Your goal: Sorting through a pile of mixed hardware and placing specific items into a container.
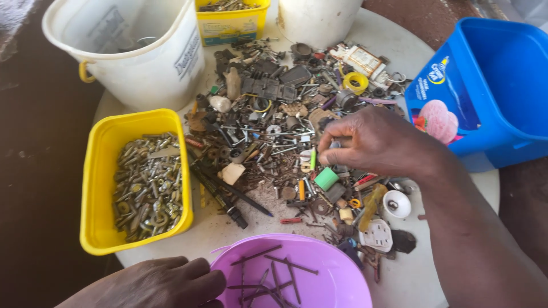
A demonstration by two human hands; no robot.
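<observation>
A heap of mixed small hardware [274,125] covers a round white table [411,274]: screws, nails, washers, plastic bits. My right hand [371,140] reaches in from the right and pinches a small metal piece at the middle of the heap, just above a green plastic cylinder [326,178]. My left hand [154,282] rests at the near edge, fingers against the rim of a purple bowl [337,268] that holds several dark nails. A yellow tub [103,171] full of screws and bolts sits to the left.
A white bucket [148,74] stands at the back left, a second yellow tub [231,23] and another white container [317,20] behind the heap. A blue tub [502,85] lies at the right edge. White plastic fittings [388,219] lie near my right forearm.
</observation>
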